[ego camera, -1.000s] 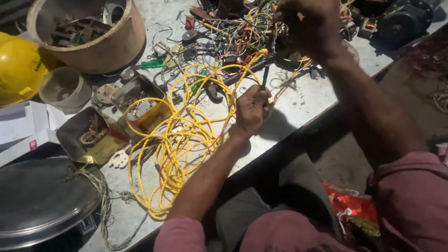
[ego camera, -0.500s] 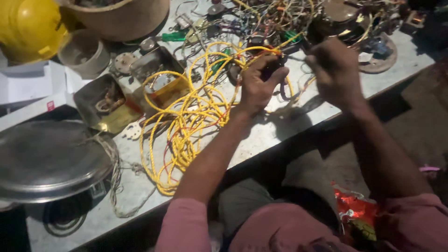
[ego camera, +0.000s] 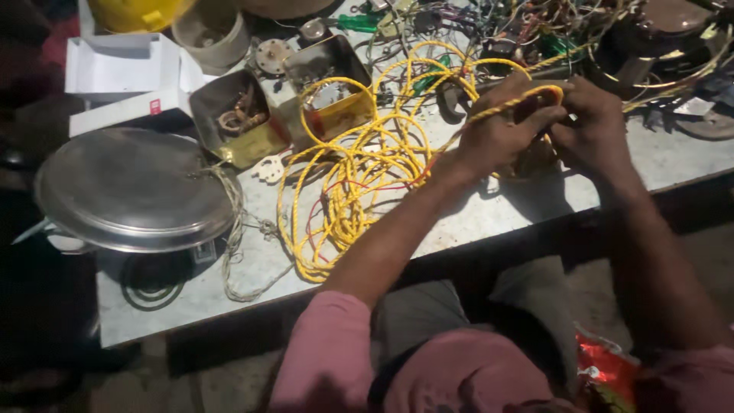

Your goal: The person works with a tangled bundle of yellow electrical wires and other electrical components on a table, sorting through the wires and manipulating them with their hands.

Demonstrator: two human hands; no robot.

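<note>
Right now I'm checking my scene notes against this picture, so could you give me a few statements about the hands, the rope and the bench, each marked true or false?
1. Both hands meet on the yellow rope. True: the left hand and the right hand hold a loop of it together.
2. The rope is wound on a spool. False: it lies in loose coils on the table.
3. A round metal lid sits at the left end of the table. True.
4. The white box lies to the right of the hands. False: it is far left, above the lid.
5. The open tins are empty. False: small metal parts lie in them.
</note>
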